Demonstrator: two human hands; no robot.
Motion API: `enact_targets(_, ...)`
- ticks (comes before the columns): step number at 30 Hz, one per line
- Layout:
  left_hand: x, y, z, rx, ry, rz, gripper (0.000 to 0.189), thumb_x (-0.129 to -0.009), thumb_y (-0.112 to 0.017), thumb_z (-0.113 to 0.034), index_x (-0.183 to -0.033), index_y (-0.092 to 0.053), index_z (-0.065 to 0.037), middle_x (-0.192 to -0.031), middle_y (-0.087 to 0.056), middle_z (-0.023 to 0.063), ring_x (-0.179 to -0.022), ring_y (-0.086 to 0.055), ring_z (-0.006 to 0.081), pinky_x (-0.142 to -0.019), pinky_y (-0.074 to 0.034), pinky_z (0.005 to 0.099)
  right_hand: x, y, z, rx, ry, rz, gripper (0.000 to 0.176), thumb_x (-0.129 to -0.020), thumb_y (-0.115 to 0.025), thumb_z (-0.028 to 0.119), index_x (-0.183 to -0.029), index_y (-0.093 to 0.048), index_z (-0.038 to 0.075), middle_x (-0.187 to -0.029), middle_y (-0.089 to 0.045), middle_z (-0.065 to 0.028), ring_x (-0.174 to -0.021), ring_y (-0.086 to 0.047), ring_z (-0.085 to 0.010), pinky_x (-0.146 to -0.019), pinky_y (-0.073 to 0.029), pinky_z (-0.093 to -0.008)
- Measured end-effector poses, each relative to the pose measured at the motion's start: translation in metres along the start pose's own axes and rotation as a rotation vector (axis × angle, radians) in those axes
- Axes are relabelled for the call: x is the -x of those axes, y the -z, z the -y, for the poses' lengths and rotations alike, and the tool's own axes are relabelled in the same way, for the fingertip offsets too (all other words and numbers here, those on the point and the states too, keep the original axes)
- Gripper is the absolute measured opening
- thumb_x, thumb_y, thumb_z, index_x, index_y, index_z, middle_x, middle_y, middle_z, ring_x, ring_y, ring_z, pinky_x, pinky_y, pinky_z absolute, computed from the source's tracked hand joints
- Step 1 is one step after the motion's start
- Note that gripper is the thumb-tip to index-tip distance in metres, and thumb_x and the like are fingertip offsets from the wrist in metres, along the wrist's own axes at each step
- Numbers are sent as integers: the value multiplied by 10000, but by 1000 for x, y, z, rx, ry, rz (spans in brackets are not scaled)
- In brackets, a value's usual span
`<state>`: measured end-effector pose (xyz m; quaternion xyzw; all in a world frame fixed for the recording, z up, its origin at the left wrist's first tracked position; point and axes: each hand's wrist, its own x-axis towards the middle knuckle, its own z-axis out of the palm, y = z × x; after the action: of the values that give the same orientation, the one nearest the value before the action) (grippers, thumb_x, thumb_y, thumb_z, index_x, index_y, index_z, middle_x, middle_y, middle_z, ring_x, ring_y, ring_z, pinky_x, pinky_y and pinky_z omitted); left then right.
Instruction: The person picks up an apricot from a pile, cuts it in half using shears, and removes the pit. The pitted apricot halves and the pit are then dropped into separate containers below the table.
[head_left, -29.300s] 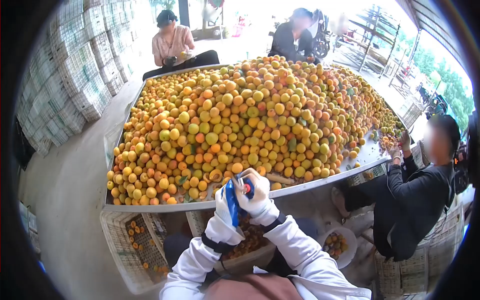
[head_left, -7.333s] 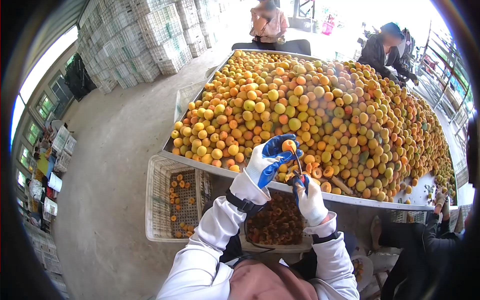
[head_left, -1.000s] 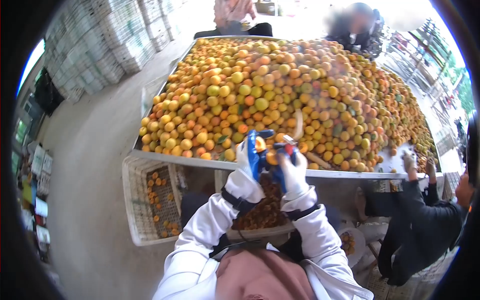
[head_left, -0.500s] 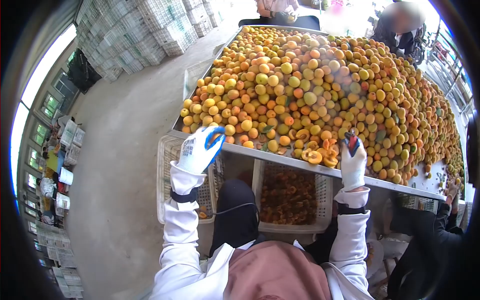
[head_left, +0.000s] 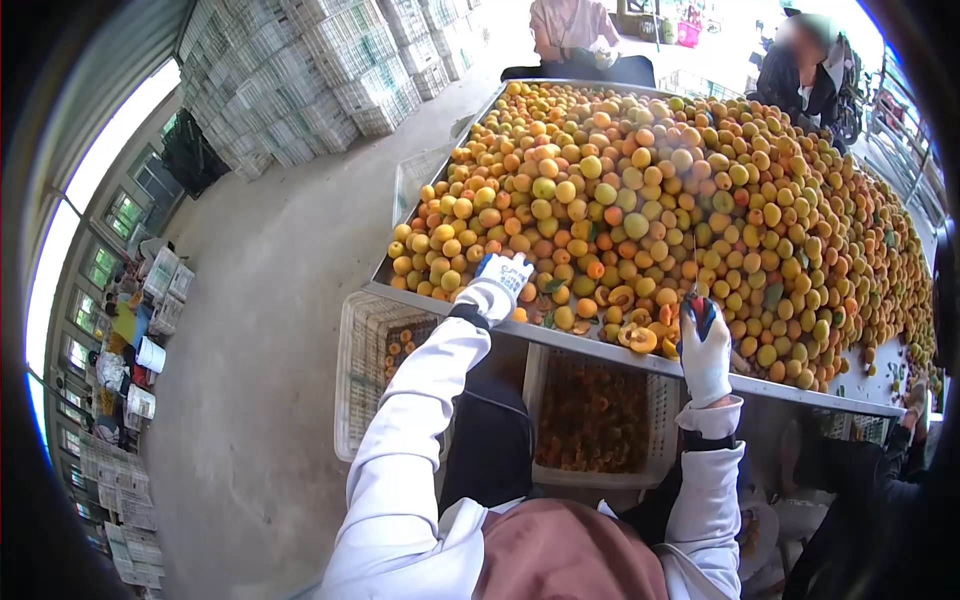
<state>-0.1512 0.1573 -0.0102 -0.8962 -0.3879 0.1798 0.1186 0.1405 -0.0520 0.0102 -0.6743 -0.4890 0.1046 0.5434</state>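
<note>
My left hand (head_left: 500, 281), in a white glove with blue on the fingers, reaches over the apricots (head_left: 545, 188) at the near left of the table. Its fingers look apart and point down among the fruit; the palm side is hidden. In my gloved right hand (head_left: 706, 350), above the table's near edge, is a slim red-handled knife (head_left: 697, 312) with its thin blade pointing away from me. Cut apricot halves (head_left: 638, 338) lie on the metal table (head_left: 600, 349) just left of that hand.
Below the table edge are a white crate (head_left: 655, 440) of dark orange fruit pieces and another crate (head_left: 350, 390) with a few pieces. Two people sit across the table; another person's hand (head_left: 915, 395) is at the right. Stacked crates (head_left: 300, 80) stand at the back left.
My left hand has moved right and forward, from the table's edge onto the apricots. My right hand stays near the cut halves with the knife. The whole view has shifted slightly.
</note>
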Motion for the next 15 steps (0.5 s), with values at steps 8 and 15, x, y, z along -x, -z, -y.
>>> enact_targets(8,10,87,-32,1774,-84,-324,647,-773,-791,65,-1368,-564,-54,-1267,-615,47,-1046,-629,142,-887,-591,305,10,-4,9,-219,-23,140,220,-953,-608,35,-1169,-611,-4,-884,-648,-94,-763,-627,-197,-720,-513,-322)
enact_targets(15,10,125,-99,2508,-523,-190,507,-997,-584,-107,-1472,-439,-1,-1379,-553,150,-1180,-613,281,-1032,-517,414,16,1,27,-176,101,92,174,-960,-616,85,-1098,-608,-20,-849,-658,-153,-761,-669,-275,-703,-514,-347)
